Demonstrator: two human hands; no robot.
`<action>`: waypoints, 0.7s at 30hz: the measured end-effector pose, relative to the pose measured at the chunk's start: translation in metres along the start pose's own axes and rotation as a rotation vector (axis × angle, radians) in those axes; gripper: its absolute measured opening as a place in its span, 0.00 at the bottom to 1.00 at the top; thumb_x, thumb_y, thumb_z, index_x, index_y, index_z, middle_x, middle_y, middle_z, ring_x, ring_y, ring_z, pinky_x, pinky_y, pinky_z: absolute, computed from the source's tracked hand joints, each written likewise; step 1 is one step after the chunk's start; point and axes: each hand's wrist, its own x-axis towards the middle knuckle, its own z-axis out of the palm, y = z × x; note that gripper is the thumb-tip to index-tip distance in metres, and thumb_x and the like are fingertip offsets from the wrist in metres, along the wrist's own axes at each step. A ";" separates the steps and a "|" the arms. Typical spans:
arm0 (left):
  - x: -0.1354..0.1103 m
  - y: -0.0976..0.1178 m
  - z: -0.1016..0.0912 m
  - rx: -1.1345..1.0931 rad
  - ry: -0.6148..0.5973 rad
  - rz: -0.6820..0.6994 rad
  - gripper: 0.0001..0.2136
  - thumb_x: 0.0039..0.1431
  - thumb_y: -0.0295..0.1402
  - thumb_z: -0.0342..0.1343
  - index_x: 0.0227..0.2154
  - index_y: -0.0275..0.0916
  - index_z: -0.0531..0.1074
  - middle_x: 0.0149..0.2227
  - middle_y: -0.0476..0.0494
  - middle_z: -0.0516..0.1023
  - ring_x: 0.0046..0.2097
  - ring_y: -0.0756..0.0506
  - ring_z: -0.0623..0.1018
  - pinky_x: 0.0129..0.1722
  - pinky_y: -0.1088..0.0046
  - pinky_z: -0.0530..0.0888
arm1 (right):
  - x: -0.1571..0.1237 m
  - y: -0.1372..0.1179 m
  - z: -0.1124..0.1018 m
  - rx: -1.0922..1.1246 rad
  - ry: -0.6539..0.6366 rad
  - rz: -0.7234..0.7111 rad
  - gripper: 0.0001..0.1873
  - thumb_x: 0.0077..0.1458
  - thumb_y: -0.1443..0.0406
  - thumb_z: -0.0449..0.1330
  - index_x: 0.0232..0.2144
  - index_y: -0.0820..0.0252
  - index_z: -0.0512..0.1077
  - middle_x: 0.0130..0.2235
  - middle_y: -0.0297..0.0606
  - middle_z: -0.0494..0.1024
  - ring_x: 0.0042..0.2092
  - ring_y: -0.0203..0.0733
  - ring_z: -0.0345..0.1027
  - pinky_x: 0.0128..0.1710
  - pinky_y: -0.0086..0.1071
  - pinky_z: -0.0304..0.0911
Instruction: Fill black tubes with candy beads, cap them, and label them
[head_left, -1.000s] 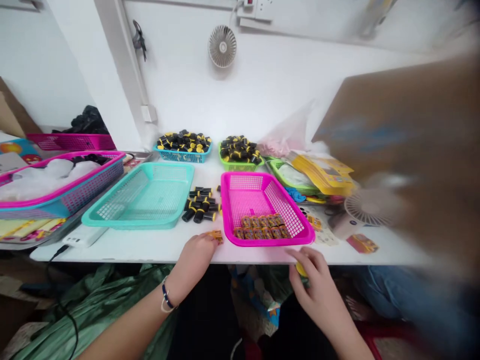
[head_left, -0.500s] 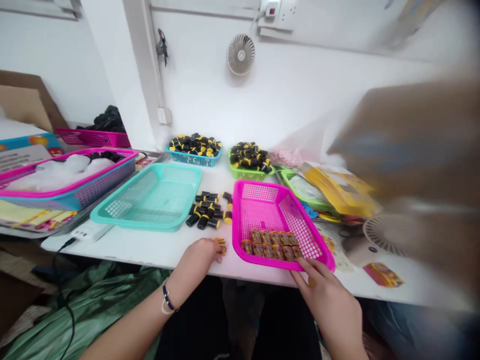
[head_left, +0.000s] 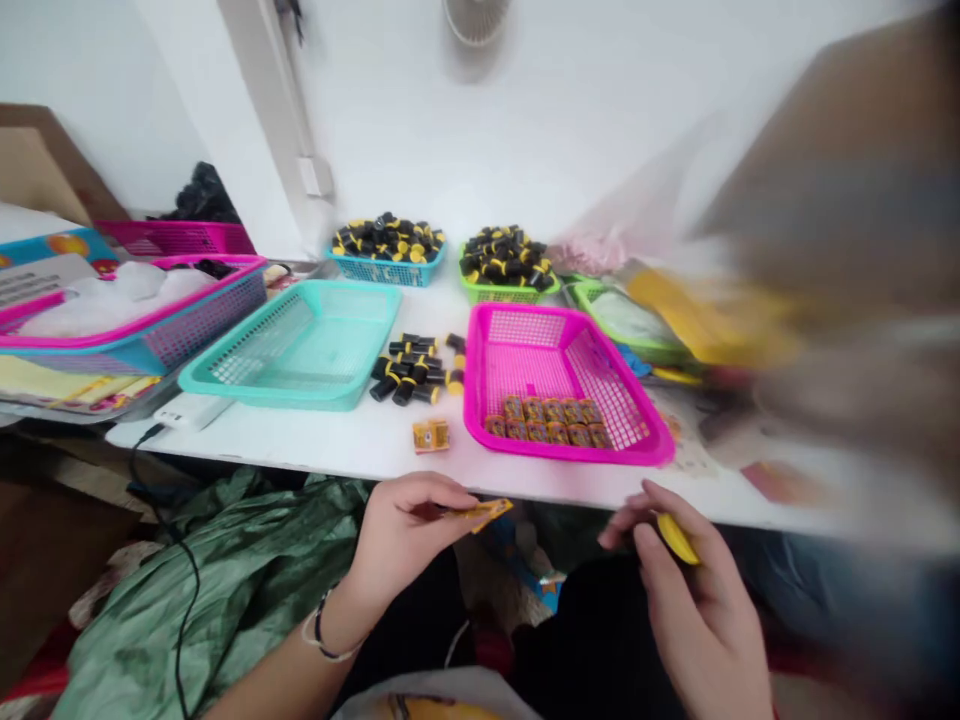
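My left hand, above my lap at the table's front edge, pinches a small yellow printed label. To its right, my right hand is half curled around a yellow rounded piece; the rest of that piece is hidden by the fingers. A small stack of yellow printed labels lies on the white table. Inside the pink basket, two rows of small labelled cylinders line the near side. Several black cylinders with yellow ends lie loose left of that basket.
A turquoise basket stands at left. Behind it, a blue basket and a green basket are heaped with black-and-yellow cylinders. White bags fill a pink-and-blue basket. A cable hangs off the table's left end.
My left hand has left the label stack with a label and moved toward me. My right hand has come away from the pink basket's near edge, down and right. The view has tilted downward.
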 end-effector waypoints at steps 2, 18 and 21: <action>-0.007 0.003 0.018 -0.081 -0.085 -0.042 0.13 0.54 0.42 0.66 0.27 0.35 0.81 0.26 0.41 0.83 0.27 0.45 0.83 0.27 0.73 0.81 | -0.005 -0.013 0.005 0.317 -0.046 0.108 0.18 0.66 0.61 0.51 0.57 0.45 0.66 0.48 0.40 0.73 0.41 0.43 0.73 0.44 0.42 0.70; -0.019 0.014 0.028 0.132 -0.378 0.277 0.18 0.69 0.39 0.49 0.54 0.39 0.74 0.39 0.43 0.84 0.35 0.50 0.83 0.38 0.81 0.78 | -0.002 -0.050 0.035 0.663 -0.210 0.384 0.18 0.66 0.54 0.52 0.53 0.48 0.74 0.48 0.38 0.81 0.49 0.41 0.75 0.46 0.31 0.71; -0.019 0.015 0.025 0.121 -0.292 0.295 0.19 0.70 0.40 0.46 0.53 0.37 0.75 0.32 0.44 0.84 0.30 0.51 0.82 0.34 0.82 0.78 | -0.002 -0.044 0.041 0.635 -0.236 0.389 0.18 0.67 0.54 0.52 0.54 0.47 0.73 0.49 0.39 0.81 0.50 0.42 0.75 0.49 0.34 0.71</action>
